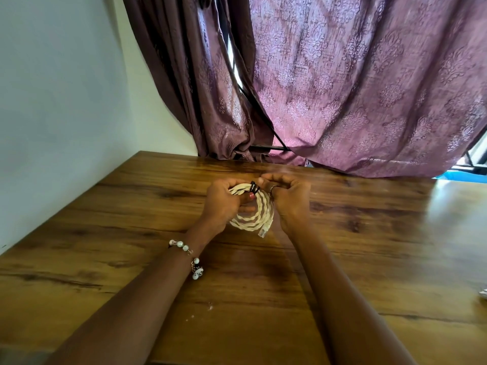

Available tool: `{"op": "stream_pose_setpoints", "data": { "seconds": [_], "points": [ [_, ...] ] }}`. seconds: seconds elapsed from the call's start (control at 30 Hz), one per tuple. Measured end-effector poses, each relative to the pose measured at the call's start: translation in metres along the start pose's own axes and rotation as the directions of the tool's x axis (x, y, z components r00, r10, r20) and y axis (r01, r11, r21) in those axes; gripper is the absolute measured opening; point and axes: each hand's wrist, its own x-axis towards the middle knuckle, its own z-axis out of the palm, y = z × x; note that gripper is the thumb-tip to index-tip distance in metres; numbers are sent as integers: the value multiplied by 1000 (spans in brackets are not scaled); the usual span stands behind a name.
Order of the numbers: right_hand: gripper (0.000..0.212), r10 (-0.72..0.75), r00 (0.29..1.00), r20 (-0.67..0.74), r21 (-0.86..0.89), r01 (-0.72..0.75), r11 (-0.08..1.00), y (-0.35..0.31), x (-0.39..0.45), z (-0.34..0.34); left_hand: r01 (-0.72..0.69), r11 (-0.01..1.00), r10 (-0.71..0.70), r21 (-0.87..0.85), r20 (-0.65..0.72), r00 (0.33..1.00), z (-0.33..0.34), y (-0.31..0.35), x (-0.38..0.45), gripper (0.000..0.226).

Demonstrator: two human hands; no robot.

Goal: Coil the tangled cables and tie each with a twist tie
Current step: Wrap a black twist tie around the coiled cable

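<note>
A cream-white twisted cable is wound into a round coil and held above the wooden table, with its clear plug end hanging at the lower right of the coil. A black twist tie wraps the top of the coil. My left hand grips the coil's left side, thumb through the middle. My right hand closes on the right side, fingertips pinching at the tie. A ring sits on one right finger.
Purple patterned curtains hang just behind the table's far edge. A white wall borders the left side. A small pale object shows at the right edge. A bead bracelet is on my left wrist.
</note>
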Motion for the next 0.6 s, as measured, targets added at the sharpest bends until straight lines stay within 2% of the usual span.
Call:
{"op": "stream_pose_setpoints", "data": {
  "seconds": [0.1,0.2,0.37,0.6],
  "points": [
    [15,-42,998,42,-124,46,991,2,4,-3,6,1000,-6,-7,4,1000,1,2,-1,28],
    [15,-49,995,91,-169,64,984,1,6,-4,6,1000,-7,-20,-48,999,0,0,1,24],
    [10,1,995,104,-174,17,985,-1,5,-6,-86,992,100,93,-156,983,-2,-6,5,22],
    [12,50,993,110,-214,-26,977,-1,8,-8,-204,948,239,242,-122,963,-1,-7,4,25]
  ]
}}
